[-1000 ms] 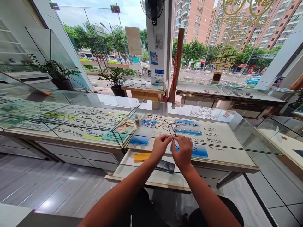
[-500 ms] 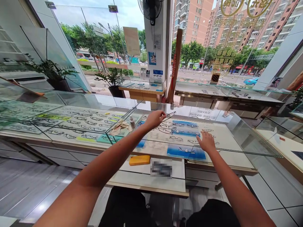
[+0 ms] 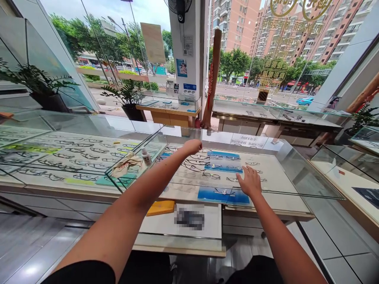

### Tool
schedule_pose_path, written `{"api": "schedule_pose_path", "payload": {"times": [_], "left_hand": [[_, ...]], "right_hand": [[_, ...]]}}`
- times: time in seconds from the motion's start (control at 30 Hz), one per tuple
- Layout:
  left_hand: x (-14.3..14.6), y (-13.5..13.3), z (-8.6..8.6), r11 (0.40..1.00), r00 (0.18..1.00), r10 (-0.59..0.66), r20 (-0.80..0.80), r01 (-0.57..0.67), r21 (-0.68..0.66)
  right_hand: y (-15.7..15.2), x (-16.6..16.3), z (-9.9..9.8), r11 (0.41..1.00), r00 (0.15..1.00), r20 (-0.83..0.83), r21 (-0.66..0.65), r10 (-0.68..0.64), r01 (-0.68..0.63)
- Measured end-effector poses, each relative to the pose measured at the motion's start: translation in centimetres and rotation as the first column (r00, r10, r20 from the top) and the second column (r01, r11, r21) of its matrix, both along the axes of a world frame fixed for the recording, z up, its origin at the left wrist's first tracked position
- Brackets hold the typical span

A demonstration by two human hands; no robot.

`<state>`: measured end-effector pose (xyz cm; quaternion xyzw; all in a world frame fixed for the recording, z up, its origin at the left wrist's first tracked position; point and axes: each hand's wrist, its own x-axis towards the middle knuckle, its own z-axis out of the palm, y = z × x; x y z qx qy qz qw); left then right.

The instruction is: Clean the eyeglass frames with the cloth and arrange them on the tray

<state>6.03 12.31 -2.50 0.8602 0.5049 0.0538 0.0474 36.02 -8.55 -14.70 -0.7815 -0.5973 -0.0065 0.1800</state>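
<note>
My left hand [image 3: 192, 146] reaches far over the white display tray [image 3: 275, 169], fingers curled shut at the tray's back rows. A thin dark pair of glasses [image 3: 203, 151] shows just past its fingertips, seemingly still pinched. My right hand [image 3: 251, 182] lies open, fingers spread flat, near the tray's front beside a blue pad [image 3: 207, 194] that carries a frame. Rows of glasses [image 3: 195, 165] cover the tray between both hands.
A yellow case [image 3: 161, 207] and a dark blurred object [image 3: 189, 217] lie on the pulled-out shelf [image 3: 177, 240] below. A small bottle [image 3: 145, 156] and a crumpled cloth [image 3: 127, 163] sit to the left. Slanted glass panes [image 3: 299, 173] enclose the counters; potted plants [image 3: 127, 96] stand behind.
A second ago both hands held one pair of glasses close to me. My left hand has since carried it out to the tray's back rows and lowered; my right hand let go and rests flat.
</note>
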Motion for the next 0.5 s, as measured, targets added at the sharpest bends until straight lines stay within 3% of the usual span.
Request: {"api": "schedule_pose_path", "payload": {"times": [0.3, 0.5], "left_hand": [[1.4, 1.2, -1.6, 1.0, 0.996, 0.011, -0.091, -0.013, -0.016], [0.1, 0.3, -0.6, 0.999, 0.997, 0.002, -0.073, 0.0, 0.039]], "right_hand": [[-0.2, -0.5, 0.5, 0.998, 0.999, 0.031, -0.056, -0.031, 0.033], [-0.2, -0.4, 0.5, 0.999, 1.0, 0.017, -0.034, -0.026, 0.027]]}}
